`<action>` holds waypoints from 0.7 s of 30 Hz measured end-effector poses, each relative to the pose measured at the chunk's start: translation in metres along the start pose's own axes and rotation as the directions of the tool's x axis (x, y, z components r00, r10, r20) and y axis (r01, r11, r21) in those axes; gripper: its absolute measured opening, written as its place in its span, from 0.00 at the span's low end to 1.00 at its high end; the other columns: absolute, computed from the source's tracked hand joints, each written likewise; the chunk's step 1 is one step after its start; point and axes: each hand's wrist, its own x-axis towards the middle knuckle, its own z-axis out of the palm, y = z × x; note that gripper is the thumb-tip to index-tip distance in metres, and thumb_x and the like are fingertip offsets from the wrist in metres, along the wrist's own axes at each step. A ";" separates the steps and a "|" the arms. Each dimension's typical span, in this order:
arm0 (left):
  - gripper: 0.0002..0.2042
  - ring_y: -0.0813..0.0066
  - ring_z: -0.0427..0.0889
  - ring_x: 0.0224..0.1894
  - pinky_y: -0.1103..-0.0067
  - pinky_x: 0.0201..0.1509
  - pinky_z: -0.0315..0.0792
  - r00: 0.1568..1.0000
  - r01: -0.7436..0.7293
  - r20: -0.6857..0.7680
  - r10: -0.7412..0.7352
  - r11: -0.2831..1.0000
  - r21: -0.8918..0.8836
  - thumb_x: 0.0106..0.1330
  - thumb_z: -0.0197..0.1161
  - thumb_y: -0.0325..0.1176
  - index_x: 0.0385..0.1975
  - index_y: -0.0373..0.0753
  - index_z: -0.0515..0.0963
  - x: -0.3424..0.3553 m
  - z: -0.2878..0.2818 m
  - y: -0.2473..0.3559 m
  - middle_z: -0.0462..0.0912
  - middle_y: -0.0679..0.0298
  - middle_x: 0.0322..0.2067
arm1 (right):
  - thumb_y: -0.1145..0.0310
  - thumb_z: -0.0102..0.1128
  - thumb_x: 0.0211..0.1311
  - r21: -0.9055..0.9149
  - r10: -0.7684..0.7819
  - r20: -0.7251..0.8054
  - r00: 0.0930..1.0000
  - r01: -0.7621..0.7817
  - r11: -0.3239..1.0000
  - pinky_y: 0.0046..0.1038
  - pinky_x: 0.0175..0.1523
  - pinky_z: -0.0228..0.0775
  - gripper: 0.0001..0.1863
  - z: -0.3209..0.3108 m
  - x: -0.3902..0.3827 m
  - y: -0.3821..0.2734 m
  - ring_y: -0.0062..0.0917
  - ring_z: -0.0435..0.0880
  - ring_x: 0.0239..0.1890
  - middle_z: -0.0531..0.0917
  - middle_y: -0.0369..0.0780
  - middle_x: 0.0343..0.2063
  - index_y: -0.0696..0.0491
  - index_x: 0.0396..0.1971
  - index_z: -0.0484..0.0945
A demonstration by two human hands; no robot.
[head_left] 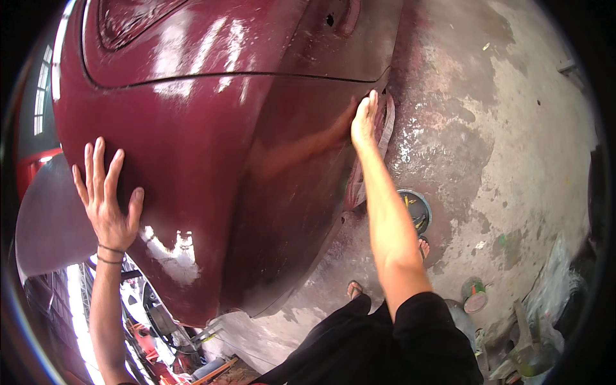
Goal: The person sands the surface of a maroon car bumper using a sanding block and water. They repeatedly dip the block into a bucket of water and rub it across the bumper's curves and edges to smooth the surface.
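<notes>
A glossy maroon car body [192, 141] fills the upper left and middle of the head view, with a curved panel seam across its upper part and a darker, duller side toward the right. My left hand [109, 199] rests with fingers spread on the maroon surface near its left edge, dark bands round the wrist. My right hand [364, 119] lies with straightened fingers along the darker side, just below the seam's right end, beside a strip of pinkish covering [385, 138] along the body's edge. Neither hand appears to hold anything.
A round bucket [416, 204] with yellow-handled items sits on the stained concrete floor [526, 128] by my sandaled feet. A small can [475, 295] and crumpled plastic [545, 301] lie at lower right. A grey curved panel [51, 218] is at left; assorted clutter [186, 356] lies below the car.
</notes>
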 end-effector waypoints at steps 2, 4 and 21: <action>0.34 0.49 0.55 0.92 0.47 0.94 0.38 0.992 0.079 0.100 -0.079 0.997 0.001 0.78 0.68 0.44 0.83 0.47 0.72 -0.040 0.003 0.006 0.64 0.53 0.88 | 0.36 0.23 0.93 -0.138 -0.004 0.105 0.994 0.018 0.990 0.76 0.87 0.25 0.44 0.024 -0.130 -0.048 0.49 0.35 0.94 0.42 0.48 0.93 0.51 0.93 0.42; 0.35 0.52 0.56 0.91 0.49 0.94 0.39 0.990 0.116 0.085 -0.112 0.993 -0.037 0.77 0.70 0.43 0.83 0.45 0.71 -0.051 -0.002 0.004 0.66 0.56 0.87 | 0.38 0.24 0.93 -0.263 -0.058 0.288 0.956 0.137 0.955 0.76 0.87 0.19 0.44 0.035 -0.288 -0.099 0.56 0.33 0.93 0.40 0.48 0.93 0.53 0.93 0.39; 0.32 0.57 0.61 0.89 0.50 0.94 0.49 0.977 -0.032 -0.213 0.004 0.991 -0.127 0.76 0.72 0.43 0.80 0.50 0.75 -0.116 0.017 -0.029 0.71 0.62 0.84 | 0.49 0.55 0.83 -0.123 -0.504 0.603 0.619 0.696 0.708 0.81 0.86 0.21 0.40 0.065 -0.617 -0.126 0.61 0.38 0.92 0.50 0.50 0.92 0.47 0.89 0.61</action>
